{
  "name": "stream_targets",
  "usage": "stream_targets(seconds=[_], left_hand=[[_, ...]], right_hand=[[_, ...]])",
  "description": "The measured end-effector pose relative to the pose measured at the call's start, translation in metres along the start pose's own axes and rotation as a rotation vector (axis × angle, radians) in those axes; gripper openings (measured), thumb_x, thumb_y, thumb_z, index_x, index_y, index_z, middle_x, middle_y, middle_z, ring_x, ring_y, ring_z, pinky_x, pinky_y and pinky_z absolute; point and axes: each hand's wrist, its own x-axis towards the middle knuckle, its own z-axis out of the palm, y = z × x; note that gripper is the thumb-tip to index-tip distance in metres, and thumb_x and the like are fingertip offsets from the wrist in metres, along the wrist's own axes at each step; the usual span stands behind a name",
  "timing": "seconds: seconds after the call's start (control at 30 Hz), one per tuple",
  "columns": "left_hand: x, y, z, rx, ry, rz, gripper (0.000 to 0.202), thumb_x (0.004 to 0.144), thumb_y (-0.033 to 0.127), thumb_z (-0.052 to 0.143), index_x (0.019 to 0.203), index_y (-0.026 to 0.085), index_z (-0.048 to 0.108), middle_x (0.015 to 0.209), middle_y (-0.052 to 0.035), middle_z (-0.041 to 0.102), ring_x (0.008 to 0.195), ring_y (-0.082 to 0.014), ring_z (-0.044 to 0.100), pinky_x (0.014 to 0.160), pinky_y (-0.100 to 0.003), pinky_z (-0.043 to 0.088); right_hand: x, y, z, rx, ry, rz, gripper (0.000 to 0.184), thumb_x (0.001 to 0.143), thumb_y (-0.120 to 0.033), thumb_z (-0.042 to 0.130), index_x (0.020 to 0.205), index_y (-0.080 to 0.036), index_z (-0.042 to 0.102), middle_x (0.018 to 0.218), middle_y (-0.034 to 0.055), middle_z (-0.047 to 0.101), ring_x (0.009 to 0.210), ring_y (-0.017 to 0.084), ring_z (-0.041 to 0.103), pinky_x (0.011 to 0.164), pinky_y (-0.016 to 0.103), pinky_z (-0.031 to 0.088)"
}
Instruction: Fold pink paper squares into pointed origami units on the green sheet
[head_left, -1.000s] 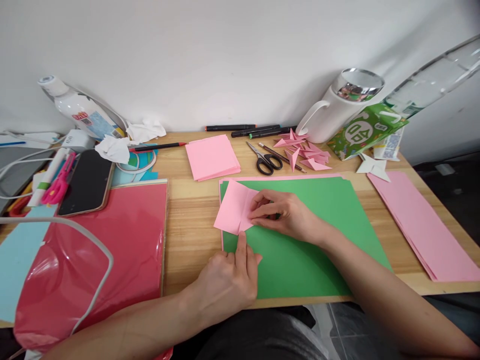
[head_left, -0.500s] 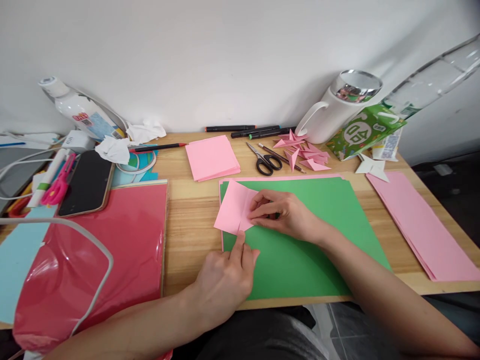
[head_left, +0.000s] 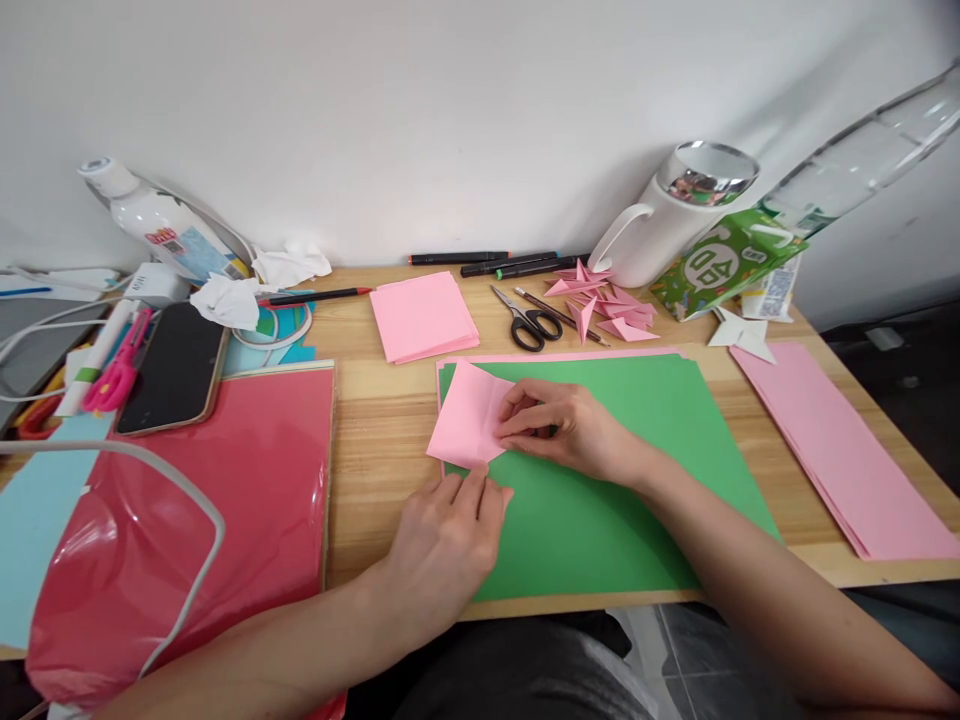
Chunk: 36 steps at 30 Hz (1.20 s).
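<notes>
A small creased sheet of pink paper (head_left: 463, 415) lies over the left part of a green sheet (head_left: 600, 520), tilted, with a fold line running through it. My right hand (head_left: 566, 428) pinches its right side between thumb and fingers. At the near edge of the same paper is my left hand (head_left: 450, 545), its fingers curled and bunched at the bottom of the fold; the fingertips are partly hidden. Beyond them lie a stack of pink squares (head_left: 425, 317), black-handled scissors (head_left: 534, 322) and several folded pink pieces (head_left: 619, 308).
A red plastic-wrapped pack (head_left: 225, 480) and a phone (head_left: 174, 368) lie on the left. Long pink strips (head_left: 840, 450) rest on the right. Along the wall stand a white mug (head_left: 660, 225), a green carton (head_left: 724, 262) and a white bottle (head_left: 161, 220). Black markers (head_left: 510, 262) lie behind.
My left index finger has drawn back from the paper's fold, and the fingers are now curled at its near edge. My right hand keeps its pinch in place.
</notes>
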Motion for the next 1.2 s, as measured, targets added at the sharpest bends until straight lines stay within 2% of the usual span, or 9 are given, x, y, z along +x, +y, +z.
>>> stream_targets(seconds=[0.1, 0.2, 0.37, 0.47, 0.6, 0.83, 0.97, 1.1, 1.2], left_hand=[[0.003, -0.002, -0.001, -0.005, -0.034, 0.02, 0.021, 0.088, 0.013, 0.051, 0.069, 0.014, 0.059, 0.066, -0.0057, 0.065, 0.06, -0.0178, 0.06, 0.055, -0.031, 0.048], [0.004, -0.004, -0.001, -0.015, -0.053, 0.077, 0.022, 0.089, 0.012, 0.049, 0.071, 0.011, 0.061, 0.067, -0.0082, 0.064, 0.068, -0.0207, 0.061, 0.062, -0.035, 0.051], [-0.001, -0.002, 0.002, 0.047, 0.012, 0.145, 0.016, 0.088, 0.012, 0.052, 0.079, 0.006, 0.064, 0.077, -0.0147, 0.069, 0.077, -0.0235, 0.064, 0.068, -0.038, 0.053], [-0.003, 0.002, 0.003, 0.124, 0.043, 0.177, 0.014, 0.084, 0.015, 0.059, 0.083, 0.003, 0.065, 0.086, -0.0197, 0.071, 0.07, -0.0231, 0.065, 0.06, -0.035, 0.052], [-0.005, 0.006, 0.002, 0.137, 0.02, 0.213, 0.018, 0.084, 0.018, 0.061, 0.087, 0.002, 0.066, 0.087, -0.0216, 0.072, 0.06, -0.0214, 0.064, 0.049, -0.031, 0.048], [-0.005, 0.006, 0.003, 0.174, 0.007, 0.141, 0.017, 0.084, 0.018, 0.061, 0.088, 0.002, 0.066, 0.092, -0.0236, 0.071, 0.05, -0.017, 0.06, 0.043, -0.028, 0.044], [-0.004, 0.006, 0.003, 0.157, -0.02, 0.123, 0.014, 0.085, 0.016, 0.059, 0.084, 0.004, 0.066, 0.093, -0.0231, 0.071, 0.053, -0.0183, 0.062, 0.046, -0.029, 0.046], [-0.003, 0.006, 0.002, 0.19, -0.024, 0.16, 0.013, 0.086, 0.014, 0.056, 0.081, 0.006, 0.066, 0.09, -0.0209, 0.072, 0.056, -0.0186, 0.063, 0.048, -0.03, 0.047], [-0.003, 0.005, 0.003, 0.204, -0.032, 0.191, 0.014, 0.085, 0.015, 0.056, 0.083, 0.004, 0.066, 0.086, -0.0195, 0.072, 0.066, -0.0223, 0.066, 0.055, -0.032, 0.052]], right_hand=[[0.0, 0.0, 0.0, -0.002, -0.004, -0.002, 0.01, 0.082, -0.017, 0.064, 0.082, -0.017, 0.073, 0.09, 0.0074, 0.065, 0.073, 0.014, 0.062, 0.06, 0.024, 0.048], [0.0, 0.001, 0.0, -0.006, -0.002, -0.011, 0.01, 0.082, -0.018, 0.064, 0.08, -0.018, 0.073, 0.09, 0.0072, 0.065, 0.073, 0.014, 0.061, 0.06, 0.024, 0.048], [-0.001, 0.0, 0.0, -0.008, 0.008, -0.017, 0.01, 0.082, -0.017, 0.063, 0.08, -0.018, 0.073, 0.089, 0.0071, 0.064, 0.073, 0.013, 0.061, 0.06, 0.024, 0.048], [-0.001, -0.001, 0.0, -0.021, 0.007, -0.02, 0.011, 0.082, -0.016, 0.063, 0.079, -0.018, 0.073, 0.09, 0.0072, 0.064, 0.073, 0.013, 0.061, 0.058, 0.023, 0.048], [-0.001, -0.001, 0.0, -0.03, 0.01, -0.023, 0.012, 0.083, -0.017, 0.062, 0.079, -0.018, 0.073, 0.09, 0.0071, 0.064, 0.072, 0.013, 0.061, 0.058, 0.023, 0.048], [0.0, -0.003, -0.001, -0.028, 0.007, -0.022, 0.011, 0.082, -0.015, 0.063, 0.079, -0.016, 0.073, 0.091, 0.0078, 0.064, 0.072, 0.013, 0.061, 0.058, 0.023, 0.047], [0.0, -0.003, -0.001, -0.031, 0.006, -0.02, 0.011, 0.082, -0.015, 0.063, 0.079, -0.017, 0.073, 0.091, 0.0077, 0.064, 0.073, 0.013, 0.061, 0.057, 0.023, 0.047], [0.0, -0.002, 0.0, -0.035, 0.003, -0.023, 0.011, 0.082, -0.016, 0.063, 0.079, -0.018, 0.073, 0.091, 0.0075, 0.064, 0.073, 0.014, 0.061, 0.058, 0.024, 0.048], [0.0, -0.002, 0.0, -0.037, 0.002, -0.019, 0.011, 0.083, -0.017, 0.063, 0.079, -0.018, 0.073, 0.091, 0.0072, 0.064, 0.073, 0.013, 0.061, 0.058, 0.024, 0.048]])
